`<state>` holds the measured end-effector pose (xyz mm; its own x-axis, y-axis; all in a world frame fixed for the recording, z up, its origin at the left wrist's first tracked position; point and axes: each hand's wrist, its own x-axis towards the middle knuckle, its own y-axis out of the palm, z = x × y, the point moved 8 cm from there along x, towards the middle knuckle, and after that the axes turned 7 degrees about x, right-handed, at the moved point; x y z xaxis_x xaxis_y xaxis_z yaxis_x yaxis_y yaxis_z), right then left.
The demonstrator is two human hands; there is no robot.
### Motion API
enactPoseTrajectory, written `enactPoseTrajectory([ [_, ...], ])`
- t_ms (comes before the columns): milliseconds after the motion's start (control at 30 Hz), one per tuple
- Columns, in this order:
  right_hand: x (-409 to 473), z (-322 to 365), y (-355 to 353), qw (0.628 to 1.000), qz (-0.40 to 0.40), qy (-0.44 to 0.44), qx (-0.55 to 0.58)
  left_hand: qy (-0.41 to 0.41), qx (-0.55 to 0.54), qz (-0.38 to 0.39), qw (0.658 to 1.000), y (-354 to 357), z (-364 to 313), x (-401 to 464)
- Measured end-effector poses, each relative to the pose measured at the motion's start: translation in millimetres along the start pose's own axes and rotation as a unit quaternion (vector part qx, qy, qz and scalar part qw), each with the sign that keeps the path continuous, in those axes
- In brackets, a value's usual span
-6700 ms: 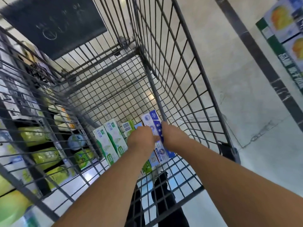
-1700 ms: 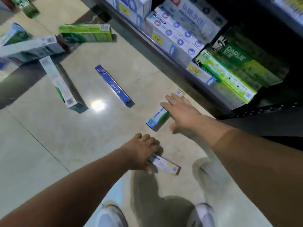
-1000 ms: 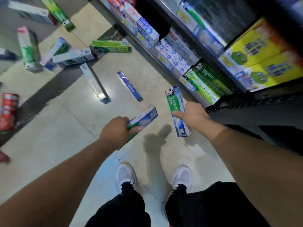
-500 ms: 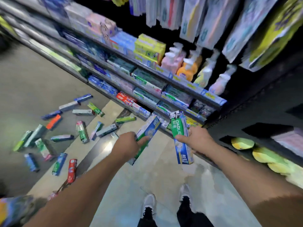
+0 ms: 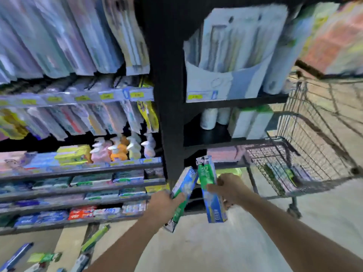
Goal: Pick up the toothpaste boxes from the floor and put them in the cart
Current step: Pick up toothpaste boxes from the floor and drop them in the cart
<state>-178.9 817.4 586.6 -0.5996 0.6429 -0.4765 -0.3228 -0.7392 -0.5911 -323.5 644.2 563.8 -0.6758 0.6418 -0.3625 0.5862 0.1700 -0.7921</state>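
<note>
Nearest, the left hand (image 5: pixel 167 201) grips a blue-and-green toothpaste box (image 5: pixel 181 197) around its middle, and the right hand (image 5: pixel 228 188) clamps a green-and-blue box (image 5: pixel 210 191) the same way, both held upright, tops almost touching. Beyond, right, stands the wire cart (image 5: pixel 306 154) beside the dark shelves (image 5: pixel 169 95). A box could strike the cart's rim and drop if released early
</note>
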Motion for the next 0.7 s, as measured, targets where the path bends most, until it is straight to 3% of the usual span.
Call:
enactPoseTrajectory([
  [367,-73,-239,-241,0.967,-0.145,0.131,0.166,0.127,0.029,0.075,0.989,157,-290,-2],
  [500,-102,-313,-312,0.955,-0.184,0.169,0.161,0.178,0.070,0.091,0.977,220,-385,-7],
  [700,-97,-378,-382,0.948,-0.198,0.189,0.165,0.191,0.042,0.076,0.978,266,-476,-3],
])
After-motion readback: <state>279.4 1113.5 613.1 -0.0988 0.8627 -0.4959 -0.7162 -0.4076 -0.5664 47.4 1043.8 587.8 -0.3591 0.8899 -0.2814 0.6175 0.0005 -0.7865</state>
